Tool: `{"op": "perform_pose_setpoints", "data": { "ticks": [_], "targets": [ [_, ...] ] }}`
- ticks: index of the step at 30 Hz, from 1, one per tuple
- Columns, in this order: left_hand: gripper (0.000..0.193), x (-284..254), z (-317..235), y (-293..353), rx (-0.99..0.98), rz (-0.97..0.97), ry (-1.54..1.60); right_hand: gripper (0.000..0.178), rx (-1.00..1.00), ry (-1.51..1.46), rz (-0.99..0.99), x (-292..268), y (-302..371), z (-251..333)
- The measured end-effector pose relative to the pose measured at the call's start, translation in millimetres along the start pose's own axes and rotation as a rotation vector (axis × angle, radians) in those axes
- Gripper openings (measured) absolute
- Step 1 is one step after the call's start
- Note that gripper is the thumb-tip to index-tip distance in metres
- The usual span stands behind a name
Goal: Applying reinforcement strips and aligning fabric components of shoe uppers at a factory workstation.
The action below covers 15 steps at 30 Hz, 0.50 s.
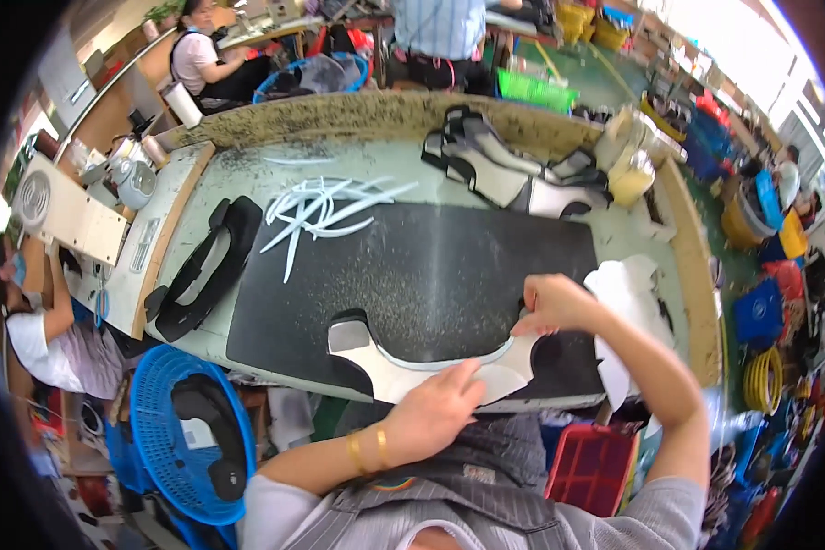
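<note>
A curved shoe upper (394, 379), white with black ends, lies on the black mat (431, 275) near the table's front edge. A pale bluish strip (412, 365) follows its inner curve. My left hand (438, 408), fingers bent and close together, presses on the middle of the upper beside the strip; its thumb is hard to see. At the upper's right end my right hand (557, 304) is closed, thumb and fingers pinching the edge there. Part of that end is hidden behind the hand.
Loose pale strips (325, 206) lie at the mat's back left. A black curved upper (206, 270) is left of it, stacked uppers (495, 165) at the back right. White sheets (628, 293) lie right. A blue basket (192, 513) and red crate (594, 467) stand below. Other people sit nearby.
</note>
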State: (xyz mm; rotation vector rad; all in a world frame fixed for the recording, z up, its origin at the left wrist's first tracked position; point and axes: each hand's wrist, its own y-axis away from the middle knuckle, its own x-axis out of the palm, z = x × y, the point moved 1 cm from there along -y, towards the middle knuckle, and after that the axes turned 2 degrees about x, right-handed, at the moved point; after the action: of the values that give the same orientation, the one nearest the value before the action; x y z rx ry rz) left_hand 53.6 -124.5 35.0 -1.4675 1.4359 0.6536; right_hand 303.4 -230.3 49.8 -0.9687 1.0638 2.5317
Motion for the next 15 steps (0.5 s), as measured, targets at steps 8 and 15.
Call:
{"op": "perform_pose_setpoints", "data": {
  "ticks": [8, 15],
  "targets": [
    [0.011, -49, 37, -19, -0.064, -0.259, 0.196, 0.018, -0.616, -0.533, -0.092, 96, 101, 73],
    [0.034, -59, 21, 33, 0.607, -0.277, -0.536, 0.073, -0.198, -1.561, 0.839, 31, 45, 88]
  ]
}}
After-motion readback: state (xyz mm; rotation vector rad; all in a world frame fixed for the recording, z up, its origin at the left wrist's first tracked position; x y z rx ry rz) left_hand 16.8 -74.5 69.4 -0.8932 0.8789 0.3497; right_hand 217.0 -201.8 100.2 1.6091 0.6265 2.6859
